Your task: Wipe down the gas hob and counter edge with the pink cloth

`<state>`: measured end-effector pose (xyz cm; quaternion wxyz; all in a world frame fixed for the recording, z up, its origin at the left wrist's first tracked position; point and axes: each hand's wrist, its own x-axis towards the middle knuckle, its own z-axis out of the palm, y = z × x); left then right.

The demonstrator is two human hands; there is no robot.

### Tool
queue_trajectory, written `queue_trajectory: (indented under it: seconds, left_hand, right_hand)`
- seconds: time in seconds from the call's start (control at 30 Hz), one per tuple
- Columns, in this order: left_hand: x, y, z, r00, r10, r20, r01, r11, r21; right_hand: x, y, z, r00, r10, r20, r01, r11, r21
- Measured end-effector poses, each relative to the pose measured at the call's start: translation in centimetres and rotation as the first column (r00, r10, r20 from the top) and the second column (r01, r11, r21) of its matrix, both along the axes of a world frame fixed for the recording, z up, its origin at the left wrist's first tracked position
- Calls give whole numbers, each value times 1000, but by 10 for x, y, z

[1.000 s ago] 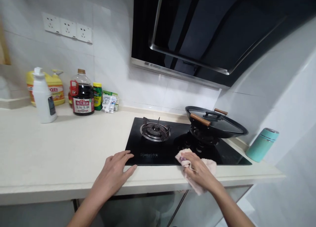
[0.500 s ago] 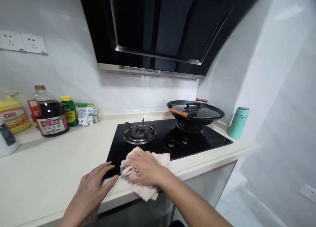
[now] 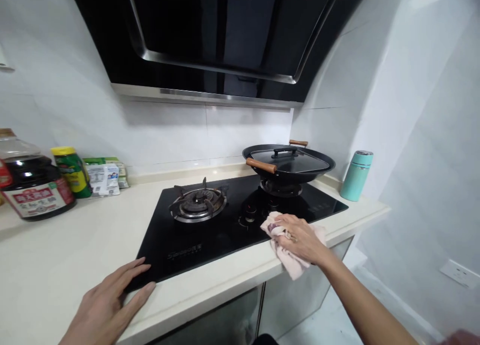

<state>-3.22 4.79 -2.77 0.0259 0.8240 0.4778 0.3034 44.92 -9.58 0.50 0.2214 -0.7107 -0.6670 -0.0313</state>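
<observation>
My right hand (image 3: 298, 237) is closed over a pale pink cloth (image 3: 290, 264), pressing it on the front edge of the black glass gas stove (image 3: 221, 242), just right of the knobs (image 3: 250, 213). Part of the cloth hangs over the counter edge. At the stove's front left corner, my left hand (image 3: 112, 295) rests with fingers apart and nothing in it; its fingertips touch the glass. The left burner (image 3: 198, 204) is bare. On the right burner sits a black wok (image 3: 307, 175) with wooden handles, covered by a lid (image 3: 296, 161).
A teal flask (image 3: 357, 177) stands right of the stove on the counter (image 3: 93, 235). At the left are a soy sauce bottle (image 3: 37, 195), a green bottle with yellow cap (image 3: 72, 172) and small packets (image 3: 104, 179). A black range hood (image 3: 210, 40) slants overhead.
My right hand has slid the cloth rightward along the stove's front edge, from the left corner to beyond the knobs. My left hand stays at the corner, while the view has shifted right.
</observation>
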Motion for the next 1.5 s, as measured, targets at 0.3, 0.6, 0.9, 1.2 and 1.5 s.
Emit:
queue_trajectory:
  seconds: [0.3, 0.6, 0.9, 1.2, 1.5]
  left_hand:
    - [1, 3, 7, 999, 18, 31, -17, 1000, -22]
    - [12, -10, 23, 999, 18, -33, -19, 1000, -24]
    - [16, -13, 9, 993, 15, -118, -13, 1000, 16]
    - [21, -26, 15, 997, -11, -76, 7, 999, -50]
    - [24, -27, 16, 999, -20, -26, 18, 998, -63]
  right_hand:
    - [132, 5, -10, 895, -446, 20, 446, 894, -27]
    - [198, -52, -14, 647, -761, -40, 760, 648, -45]
    - [110, -47, -35, 762, -644, 71, 626, 760, 176]
    - [-78, -16, -38, 958, -236, 163, 145, 889, 435]
    - [-226, 10, -33, 985, 73, 154, -135, 888, 440]
